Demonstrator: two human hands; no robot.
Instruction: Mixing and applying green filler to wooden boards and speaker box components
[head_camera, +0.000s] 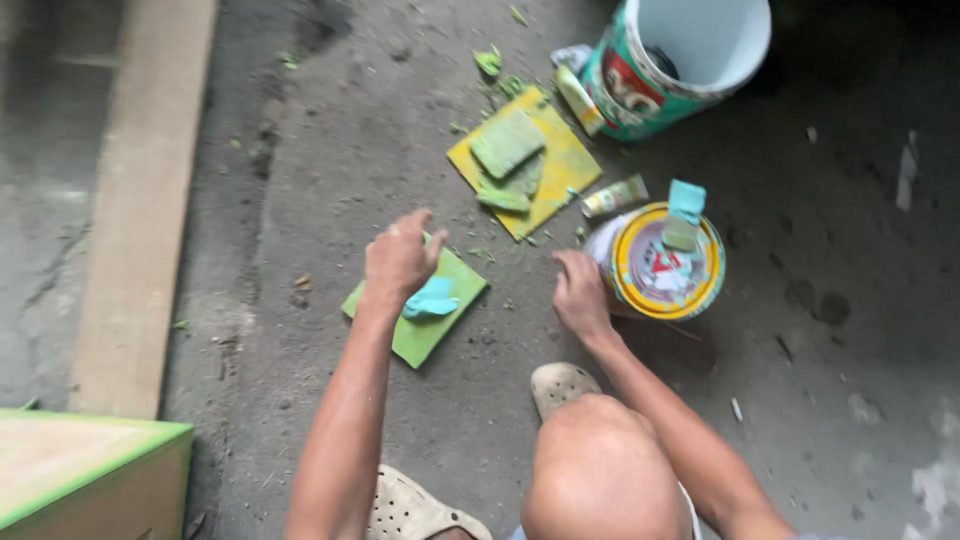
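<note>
Right now I've got the concrete floor (330, 160) under everything, w/ the green square board (440, 325) lying flat just below my left hand (398, 258), its diagonal running lower-left to upper-right, so the L hand is clearly the nearer one. On the board, touching it just under that hand, sits a crumpled light-blue rag (432, 300); L fingers are loosely curled, thumb out, gripping nothing I can make out. My right hand (580, 290) is curled knuckles-down on the floor just beside the yellow-rimmed paint can (668, 262), apart from the board; whether it pinches anything I can't tell.
</note>
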